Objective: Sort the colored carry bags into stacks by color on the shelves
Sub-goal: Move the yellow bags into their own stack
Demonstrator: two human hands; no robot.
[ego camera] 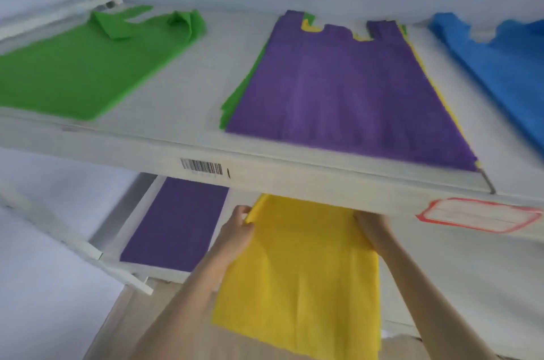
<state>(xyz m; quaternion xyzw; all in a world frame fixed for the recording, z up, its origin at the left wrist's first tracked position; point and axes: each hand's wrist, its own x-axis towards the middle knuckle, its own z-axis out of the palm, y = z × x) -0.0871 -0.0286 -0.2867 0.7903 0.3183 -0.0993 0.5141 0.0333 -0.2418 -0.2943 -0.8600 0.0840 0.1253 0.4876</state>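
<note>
Yellow bag (300, 271), half under the upper shelf (294, 180), is pinched at its side edges by left hand (238, 230) and right hand (372, 227); best slid in level and taut, clear of the purple bag (176, 224).

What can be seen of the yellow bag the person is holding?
The yellow bag is a flat sheet of matte, cloth-like material with faint vertical creases. The left hand pinches its left edge and the right hand grips its right edge, both near the top. Its upper end runs under the front lip of the upper shelf, so any handles are hidden. Its lower part hangs out toward the camera, the bottom edge free. It lies right of the purple bag on the lower shelf.
</note>
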